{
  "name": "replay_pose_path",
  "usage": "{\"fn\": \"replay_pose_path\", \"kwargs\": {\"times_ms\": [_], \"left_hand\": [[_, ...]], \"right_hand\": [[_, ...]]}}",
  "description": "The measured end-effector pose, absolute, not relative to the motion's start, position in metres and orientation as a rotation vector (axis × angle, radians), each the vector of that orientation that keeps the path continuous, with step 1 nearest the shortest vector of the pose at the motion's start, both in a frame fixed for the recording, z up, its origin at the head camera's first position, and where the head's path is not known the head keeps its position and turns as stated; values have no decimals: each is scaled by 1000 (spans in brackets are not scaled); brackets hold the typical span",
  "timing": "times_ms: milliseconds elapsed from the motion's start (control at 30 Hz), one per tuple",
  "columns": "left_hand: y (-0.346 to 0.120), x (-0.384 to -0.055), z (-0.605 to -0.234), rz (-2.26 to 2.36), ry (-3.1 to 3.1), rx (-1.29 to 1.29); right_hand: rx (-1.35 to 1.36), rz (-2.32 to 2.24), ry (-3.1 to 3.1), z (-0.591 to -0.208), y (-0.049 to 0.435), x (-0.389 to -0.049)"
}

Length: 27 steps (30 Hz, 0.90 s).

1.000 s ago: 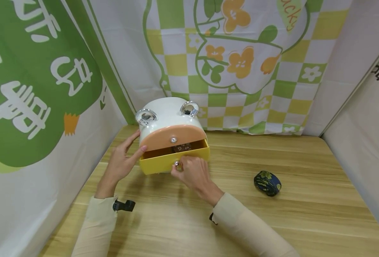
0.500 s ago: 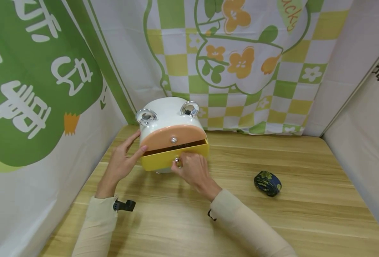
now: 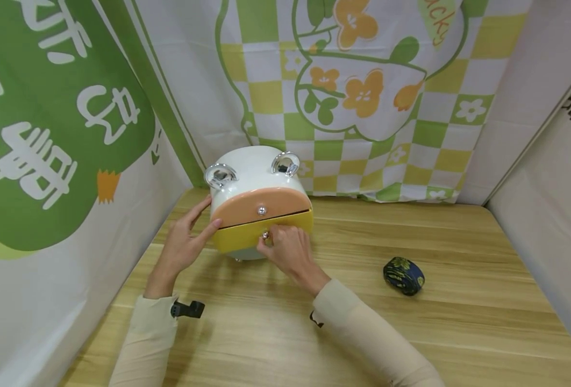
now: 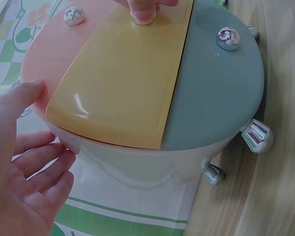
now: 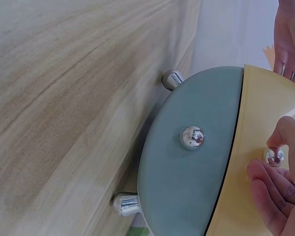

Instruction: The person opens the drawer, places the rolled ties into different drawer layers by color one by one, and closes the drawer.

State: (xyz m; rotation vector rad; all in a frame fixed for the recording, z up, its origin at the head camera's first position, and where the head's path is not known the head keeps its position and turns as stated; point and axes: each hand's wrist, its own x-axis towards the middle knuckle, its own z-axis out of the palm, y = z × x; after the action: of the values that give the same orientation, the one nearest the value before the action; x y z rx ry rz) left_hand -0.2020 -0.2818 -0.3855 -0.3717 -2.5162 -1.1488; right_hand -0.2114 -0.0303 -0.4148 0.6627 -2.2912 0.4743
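One miniature chest of drawers (image 3: 256,156) stood near the far edge of the table (image 3: 484,269), toward its far left corner. It had three drawers, one peach drawer (image 3: 239,208) on top, one yellow drawer (image 3: 239,237) in the middle and one blue-grey drawer (image 5: 187,172) at the bottom, with three round silver knobs between them: the upper knob (image 3: 262,211), the middle knob (image 5: 274,156) and the lower knob (image 5: 192,137). Two silver rings (image 3: 292,163) sat on top, and two silver feet (image 5: 127,204) showed in the right wrist view. One rolled strip of dark patterned fabric (image 3: 404,276) lay well apart from the chest, toward the table's right edge. Two hands were at work, each arm in a cream sleeve (image 3: 145,344). The left hand (image 3: 184,244) reached up along the chest's left end, its thumb touching the edge of the peach front and its other fingers extended loosely along the white side. The right hand (image 3: 290,250) slanted in from the near right, knuckles up, thumb and curled finger pinching the middle knob. The yellow drawer was almost fully in, a thin dark gap along its top edge. The chest's body was glossy white, rounded at the top, its three coloured fronts together forming an oval.
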Motion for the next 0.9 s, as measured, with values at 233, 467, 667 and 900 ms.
{"fn": "replay_pose_path", "kwargs": {"times_ms": [233,467,667,900], "left_hand": [[-281,-201,-385,-1156,-2521,-368],[-281,-201,-384,-1153,-2524,-365],[-282,-200,-384,-1151,-2542,-344],[-282,-200,-385,-1159,-2537,-352]], "right_hand": [[664,471,-2290,-414,-32,-215],[648,463,-2309,-412,-32,-216],[649,463,-2316,-412,-32,-216],[654,470,-2318,-413,-32,-215]]}}
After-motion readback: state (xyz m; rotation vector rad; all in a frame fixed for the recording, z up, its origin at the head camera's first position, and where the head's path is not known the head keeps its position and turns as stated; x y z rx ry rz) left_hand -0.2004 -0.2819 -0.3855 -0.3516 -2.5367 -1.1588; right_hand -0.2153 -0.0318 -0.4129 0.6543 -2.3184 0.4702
